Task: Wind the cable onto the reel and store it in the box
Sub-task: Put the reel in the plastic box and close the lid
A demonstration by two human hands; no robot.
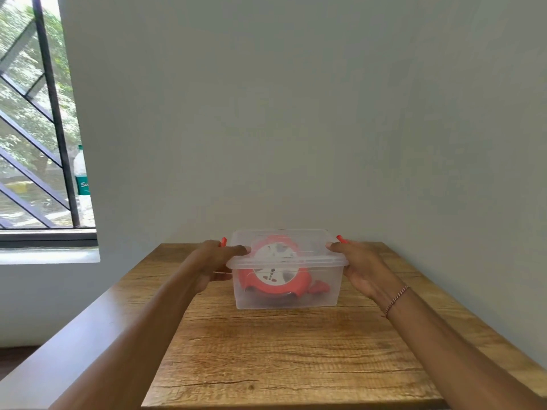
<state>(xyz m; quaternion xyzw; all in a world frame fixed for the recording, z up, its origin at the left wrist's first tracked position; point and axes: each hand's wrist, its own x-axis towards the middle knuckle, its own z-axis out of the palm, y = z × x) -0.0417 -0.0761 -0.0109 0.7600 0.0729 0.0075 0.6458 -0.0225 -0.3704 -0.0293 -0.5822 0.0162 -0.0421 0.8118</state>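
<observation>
I see the box (pixel 285 294) standing on the counter (pixel 296 350), near its far edge by the wall (pixel 296 113). Clear plastic, lid (pixel 287 257) lying on top. Reel (pixel 273 270) inside, red rim with white face, leaning tilted against the box interior; a red piece, probably the plug, shows low at its right, blurred through the plastic. Cable itself not distinguishable.

Left hand (pixel 214 263) at the box's left end: thumb lies on the lid's top edge, fingers curl under the rim beside the red latch (pixel 223 241). It grips lid and rim together.

Right hand (pixel 359 269) at the box's right end, mirrored: thumb on the lid corner, fingers wrapped down round the rim beside the other red latch (pixel 341 239). Bracelet (pixel 396 300) on that wrist.

Box sits between my two hands, both touching it, arms stretched forward over the counter.

Window (pixel 35 113) with dark bars at left; a bottle (pixel 81 179) stands on its sill
</observation>
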